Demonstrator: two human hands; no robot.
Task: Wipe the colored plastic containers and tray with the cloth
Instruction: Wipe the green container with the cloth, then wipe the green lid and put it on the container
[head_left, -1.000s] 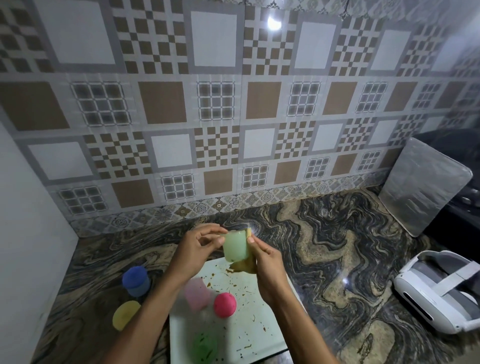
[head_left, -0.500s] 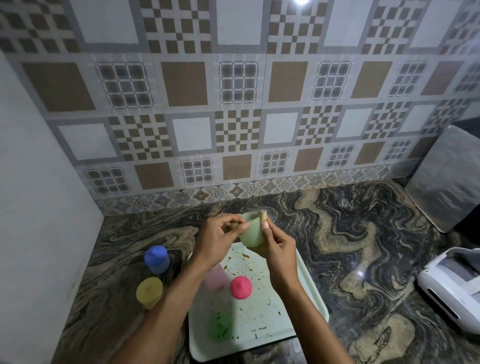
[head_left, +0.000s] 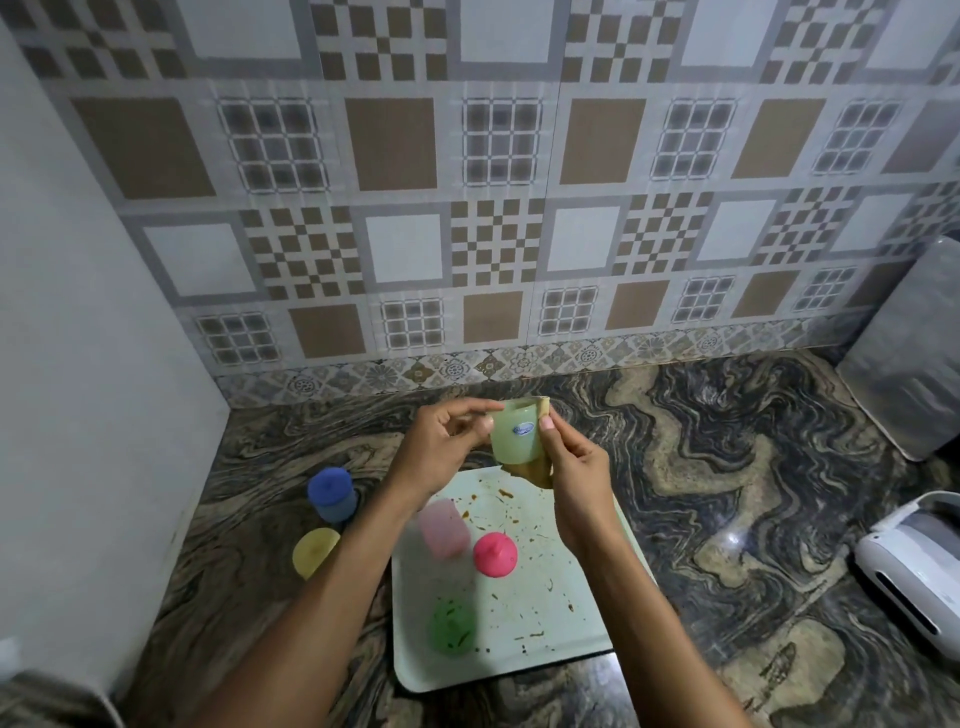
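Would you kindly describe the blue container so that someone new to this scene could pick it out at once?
On the marbled counter, look left of the stained pale tray, where two containers stand off the tray. The blue container is the farther one, nearer the tiled wall, just behind the yellow container; nothing else here is blue.

One label shows: a small oval sticker (head_left: 523, 429), blue with white lettering, on the side wall of the pale green container (head_left: 511, 451), which the left hand (head_left: 439, 452) and the right hand (head_left: 576, 483) hold between them. Its lettering is too small and blurred to read. No other text is legible.
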